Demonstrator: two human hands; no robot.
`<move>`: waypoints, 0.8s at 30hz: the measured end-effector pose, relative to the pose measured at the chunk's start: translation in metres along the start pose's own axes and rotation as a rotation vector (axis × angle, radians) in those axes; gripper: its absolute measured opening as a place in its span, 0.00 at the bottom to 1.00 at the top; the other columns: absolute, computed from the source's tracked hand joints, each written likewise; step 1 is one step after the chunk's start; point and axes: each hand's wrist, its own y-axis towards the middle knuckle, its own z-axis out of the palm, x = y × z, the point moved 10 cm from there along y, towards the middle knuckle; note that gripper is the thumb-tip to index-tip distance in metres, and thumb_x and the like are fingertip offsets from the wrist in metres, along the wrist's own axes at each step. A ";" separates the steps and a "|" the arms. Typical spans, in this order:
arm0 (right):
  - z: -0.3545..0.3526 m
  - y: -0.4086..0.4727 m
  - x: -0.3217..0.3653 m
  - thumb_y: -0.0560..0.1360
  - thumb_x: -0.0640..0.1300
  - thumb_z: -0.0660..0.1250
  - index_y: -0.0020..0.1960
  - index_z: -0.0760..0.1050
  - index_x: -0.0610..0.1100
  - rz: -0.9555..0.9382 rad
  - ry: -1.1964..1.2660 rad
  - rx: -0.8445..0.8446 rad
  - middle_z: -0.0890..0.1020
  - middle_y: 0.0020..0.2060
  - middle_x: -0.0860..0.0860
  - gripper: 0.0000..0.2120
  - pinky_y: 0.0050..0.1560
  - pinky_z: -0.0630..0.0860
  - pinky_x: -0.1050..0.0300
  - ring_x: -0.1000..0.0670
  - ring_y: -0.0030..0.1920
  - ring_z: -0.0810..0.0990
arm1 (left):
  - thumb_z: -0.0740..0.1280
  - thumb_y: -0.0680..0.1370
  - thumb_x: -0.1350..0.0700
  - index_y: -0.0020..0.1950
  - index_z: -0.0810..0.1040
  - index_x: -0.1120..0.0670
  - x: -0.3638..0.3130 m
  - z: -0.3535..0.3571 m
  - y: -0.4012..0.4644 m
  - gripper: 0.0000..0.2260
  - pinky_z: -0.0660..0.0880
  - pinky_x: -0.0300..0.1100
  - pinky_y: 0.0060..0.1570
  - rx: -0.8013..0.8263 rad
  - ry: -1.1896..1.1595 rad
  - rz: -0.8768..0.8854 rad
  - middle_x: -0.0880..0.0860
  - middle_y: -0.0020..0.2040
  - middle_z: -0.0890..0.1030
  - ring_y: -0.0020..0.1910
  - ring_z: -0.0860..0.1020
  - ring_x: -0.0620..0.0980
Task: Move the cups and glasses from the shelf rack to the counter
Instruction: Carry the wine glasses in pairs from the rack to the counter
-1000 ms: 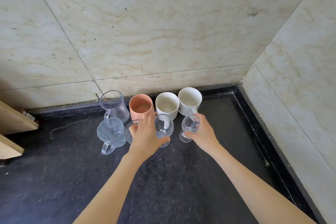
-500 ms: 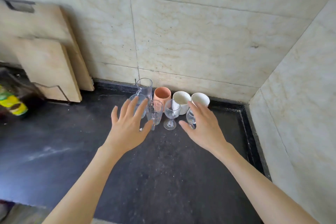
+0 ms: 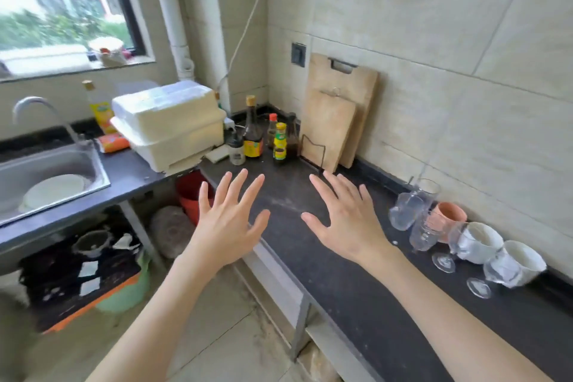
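Observation:
Cups and glasses stand grouped on the dark counter point(image 3: 366, 285) at the right, by the tiled wall: two clear glass mugs point(image 3: 404, 211), a terracotta cup point(image 3: 450, 214), two white mugs point(image 3: 479, 240) and two stemmed wine glasses point(image 3: 451, 253). Both my hands are spread in mid-air, away from the group. My left hand point(image 3: 231, 222) hovers over the counter's front edge, empty with fingers apart. My right hand point(image 3: 345, 217) is over the counter, left of the glass mugs, also empty. The shelf rack is not clearly in view.
Two wooden cutting boards point(image 3: 333, 121) lean on the wall behind a wire stand. Sauce bottles point(image 3: 252, 133) cluster in the corner beside a white lidded container point(image 3: 169, 124). A steel sink point(image 3: 46, 180) with a plate lies at left; clutter and buckets sit under the counter.
Both hands let go of the wine glasses, drew back and opened wide. My view swung left, so the cups shifted to the right edge and the sink came into sight.

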 end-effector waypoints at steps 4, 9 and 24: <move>0.027 0.021 0.133 0.75 0.61 0.55 0.75 0.49 0.54 -0.193 0.026 0.033 0.54 0.76 0.50 0.32 0.73 0.46 0.40 0.48 0.76 0.50 | 0.51 0.78 0.41 0.75 0.48 0.40 0.111 -0.062 -0.065 0.26 0.37 0.59 0.71 -0.047 0.041 -0.187 0.49 0.78 0.50 0.76 0.44 0.52; 0.058 0.031 0.314 0.74 0.61 0.57 0.74 0.52 0.53 -0.404 0.062 0.016 0.58 0.75 0.50 0.32 0.73 0.49 0.40 0.48 0.75 0.53 | 0.52 0.78 0.42 0.75 0.50 0.42 0.242 -0.139 -0.163 0.26 0.39 0.59 0.71 -0.124 0.122 -0.371 0.49 0.78 0.51 0.76 0.45 0.51; 0.153 0.010 0.774 0.75 0.60 0.57 0.74 0.51 0.53 -0.896 0.237 0.092 0.59 0.75 0.49 0.32 0.72 0.49 0.38 0.47 0.75 0.53 | 0.43 0.74 0.38 0.71 0.40 0.37 0.556 -0.324 -0.413 0.27 0.32 0.55 0.69 -0.180 0.323 -0.810 0.44 0.76 0.46 0.75 0.40 0.46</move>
